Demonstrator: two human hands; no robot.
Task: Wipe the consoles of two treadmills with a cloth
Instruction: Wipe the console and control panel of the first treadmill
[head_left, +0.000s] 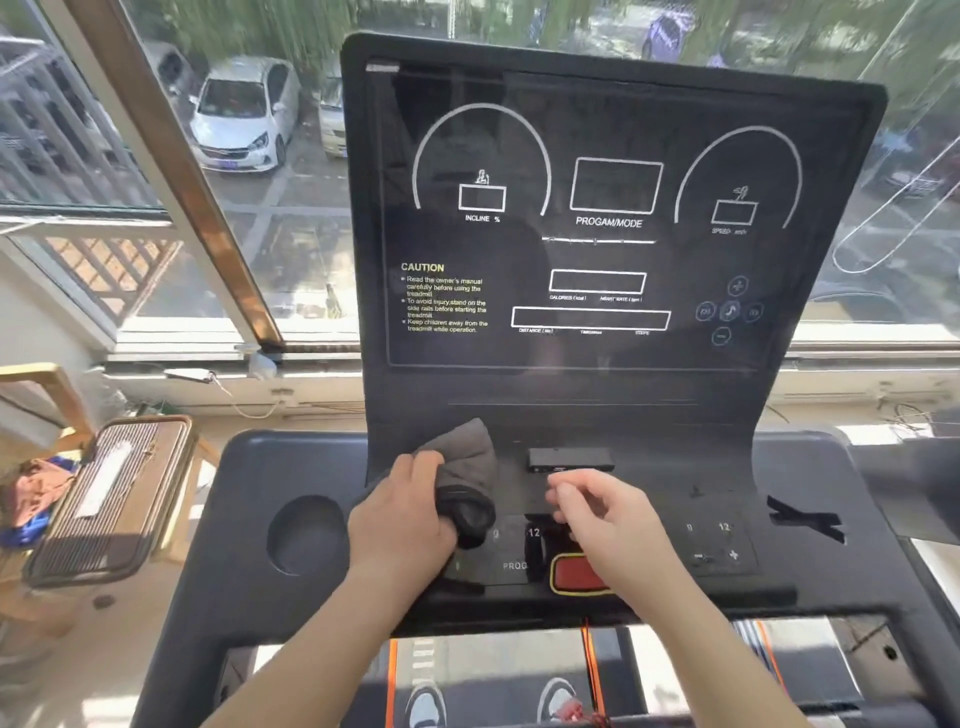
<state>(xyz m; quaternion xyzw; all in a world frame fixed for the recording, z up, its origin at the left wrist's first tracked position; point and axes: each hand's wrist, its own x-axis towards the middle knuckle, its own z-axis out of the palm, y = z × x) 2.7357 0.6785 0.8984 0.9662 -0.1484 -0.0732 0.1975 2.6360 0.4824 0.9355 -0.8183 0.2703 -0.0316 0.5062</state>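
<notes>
Your console (613, 395) is glossy black, printed "INCLINE %", "PROGAM/MODE" and "CAUTION". Your left hand (400, 514) grips a crumpled dark grey cloth (467, 467) on its matte lower panel. Your right hand (605, 519) hovers beside it, fingers loosely curled and holding nothing, above a yellow-rimmed red button (574, 574).

Dark grey cloth (464, 480) bunched on black treadmill console (613, 395), display seemingly off

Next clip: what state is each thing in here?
cloth: bunched, on the console, gripped.
left hand: grips the cloth.
right hand: fingers loosely curled, nothing visible in them.
display: dark, unlit.
cup holder: empty.
</notes>
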